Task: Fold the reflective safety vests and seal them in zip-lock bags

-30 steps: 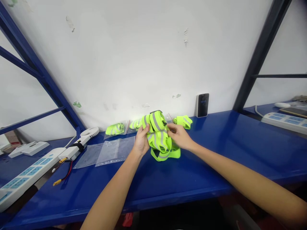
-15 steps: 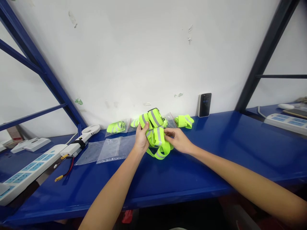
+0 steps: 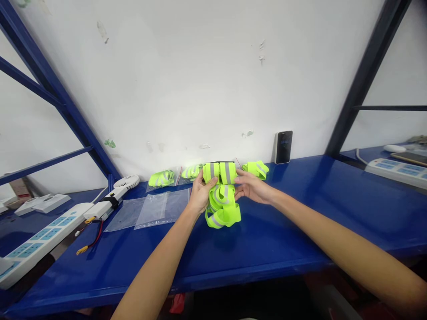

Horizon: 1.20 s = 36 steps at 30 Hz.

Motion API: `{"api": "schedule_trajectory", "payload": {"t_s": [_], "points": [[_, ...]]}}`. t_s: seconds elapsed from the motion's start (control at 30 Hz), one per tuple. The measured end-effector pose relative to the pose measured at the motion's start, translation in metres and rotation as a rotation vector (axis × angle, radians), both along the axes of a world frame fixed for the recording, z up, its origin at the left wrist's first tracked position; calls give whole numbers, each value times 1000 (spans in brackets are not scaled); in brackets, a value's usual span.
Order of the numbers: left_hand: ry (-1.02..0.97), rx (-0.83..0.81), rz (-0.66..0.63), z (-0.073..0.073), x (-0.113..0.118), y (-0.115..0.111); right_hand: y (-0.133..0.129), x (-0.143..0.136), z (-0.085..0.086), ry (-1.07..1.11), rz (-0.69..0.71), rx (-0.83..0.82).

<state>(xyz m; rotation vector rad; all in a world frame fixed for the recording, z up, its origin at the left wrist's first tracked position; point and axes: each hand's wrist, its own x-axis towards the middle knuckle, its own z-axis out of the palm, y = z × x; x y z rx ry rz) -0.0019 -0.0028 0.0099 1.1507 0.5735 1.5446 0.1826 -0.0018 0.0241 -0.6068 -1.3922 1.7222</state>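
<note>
Between my hands is a neon-yellow reflective strap [image 3: 223, 200] with grey stripes, its upper part folded into two side-by-side rolls and its loops hanging below. My left hand [image 3: 200, 192] grips the left roll, thumb across its front. On the other side my right hand [image 3: 251, 186] closes on the right roll's edge, thumb in front; its other fingers are partly hidden behind the strap. Behind them on the blue table, a bagged yellow strap [image 3: 161, 178] lies to the left, another bagged strap [image 3: 191, 172] is partly covered by my left hand, and a folded strap [image 3: 256, 169] sits to the right.
Flat clear plastic bags [image 3: 162, 209] lie left of my hands on the blue table [image 3: 267, 240]. Further left are a small white fan [image 3: 126, 181], a wired connector [image 3: 87, 248] and a power strip [image 3: 43, 240]. A phone-like device [image 3: 283, 147] leans on the wall.
The strap's rolls have turned from tilted to level and face me squarely. My right hand has moved up from the hanging loops to the right roll.
</note>
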Motion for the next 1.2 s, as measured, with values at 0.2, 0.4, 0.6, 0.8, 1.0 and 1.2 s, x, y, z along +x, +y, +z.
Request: {"api": "schedule_trajectory", "payload": {"t_s": [0.2,0.4,0.6,0.8,1.0,1.2], "points": [[186,68,-26,-4,-7,3,2,-2,-10,46,25,-90],[122,-23,-283,-1,-5,0,15,-8,-26,160,-146,-80],[180,-99,-185,-17,3,5,12,-14,-26,138,-298,-4],[97,-183,-115,-16,-2,8,6,-6,-15,211,-7,-12],[68,-153,-187,-3,-6,-2,1,-6,-12,107,-86,-73],[84,-171,-177,1,-8,-3,6,-8,-17,190,-115,-161]]}}
